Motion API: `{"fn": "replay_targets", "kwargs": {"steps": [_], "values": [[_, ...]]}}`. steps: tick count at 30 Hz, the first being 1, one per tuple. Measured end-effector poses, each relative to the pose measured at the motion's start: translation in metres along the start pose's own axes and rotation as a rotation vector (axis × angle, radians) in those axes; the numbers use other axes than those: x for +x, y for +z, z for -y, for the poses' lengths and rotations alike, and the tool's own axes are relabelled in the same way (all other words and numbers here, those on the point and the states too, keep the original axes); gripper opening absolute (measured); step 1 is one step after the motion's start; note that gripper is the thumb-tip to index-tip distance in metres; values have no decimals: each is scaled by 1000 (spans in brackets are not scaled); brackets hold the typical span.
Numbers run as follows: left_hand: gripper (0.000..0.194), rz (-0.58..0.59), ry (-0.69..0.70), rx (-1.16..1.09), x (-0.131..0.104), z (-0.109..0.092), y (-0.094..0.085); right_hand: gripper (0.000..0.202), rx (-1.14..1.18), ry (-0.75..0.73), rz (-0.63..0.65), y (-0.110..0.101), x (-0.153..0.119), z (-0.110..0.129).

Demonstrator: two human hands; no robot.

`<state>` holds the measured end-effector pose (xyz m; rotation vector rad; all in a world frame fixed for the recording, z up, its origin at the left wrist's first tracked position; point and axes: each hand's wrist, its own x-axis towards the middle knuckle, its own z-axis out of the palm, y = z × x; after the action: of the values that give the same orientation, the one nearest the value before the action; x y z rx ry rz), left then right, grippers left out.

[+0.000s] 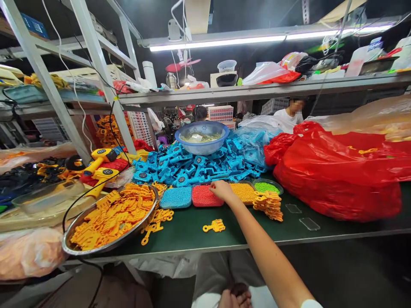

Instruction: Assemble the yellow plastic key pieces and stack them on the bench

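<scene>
Where the right hand (pixel 222 191) reaches forward, its thumb and fingers are drawn close together at the red beads (pixel 201 196), on the right part of their clear tray (pixel 207 205); whether a bead is pinched there, I cannot tell. Nearer the body than this hand, a single yellow piece (pixel 215 226) lies flat on the dark green table (pixel 186 240), its ring end pointing left. Left of the hand, past the red beads, are blue beads (pixel 175 197); right of it come orange beads (pixel 243 192), then green beads (pixel 266 187), with a stack of yellow pieces (pixel 269 205) just in front. Beyond the hand are heaped blue parts (pixel 224 164), several carrying round black emblems (pixel 182 180) with pale marks too small to read. Well to its left is a metal bowl (pixel 107 247) full of orange pieces (pixel 115 218). Below, the left hand (pixel 234 298) rests in the lap, fingers curled; its grip is unclear.
</scene>
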<state>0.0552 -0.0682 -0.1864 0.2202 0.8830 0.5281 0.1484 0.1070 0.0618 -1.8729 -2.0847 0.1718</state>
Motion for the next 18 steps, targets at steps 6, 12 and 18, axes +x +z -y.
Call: {"fn": "replay_targets", "kwargs": {"steps": [6, 12, 18], "values": [[17, -7, -58, -191, -7, 3, 5, 30, -75, 28, -50, 10, 2, -7], [7, 6, -73, -234, -12, 2, 8, 34, -141, 37, -186, 6, -9, -8], [17, 19, -71, -178, -8, 2, 5, 31, -227, 135, -247, -14, -25, -24]]}}
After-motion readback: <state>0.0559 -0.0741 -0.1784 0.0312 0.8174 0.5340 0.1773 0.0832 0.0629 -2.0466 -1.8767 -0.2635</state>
